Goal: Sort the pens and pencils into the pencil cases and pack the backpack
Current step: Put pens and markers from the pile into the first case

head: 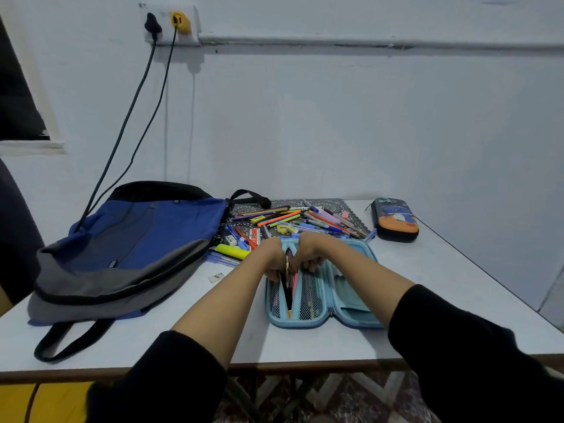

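1. Pale wall rises behind a white table, which holds everything, with the open blue pencil case at its middle near the front edge.
2. Its left half carries mesh pockets with several pens already showing through the netting.
3. Left hand sits at the far end of the case's left half, fingers curled downward and gripping a black pencil that lies lengthwise in the gap between the pockets.
4. Right hand is pressed right beside the left one over the same spot, fingers bent down onto the pocket's top edge; whether they pinch anything I cannot tell.
5. Just behind the case, a loose pile of pens and pencils is spread across a patterned mat.
6. A yellow highlighter lies just left of the case's far corner.
7. To the left of the case lies a blue and grey backpack on its side, one strap trailing toward the table's front.
8. Well to the right and behind the case sits a dark pencil case with an orange patch, zipped closed.
9. Two black cables run from a wall socket, high and left of the case, down behind the backpack.
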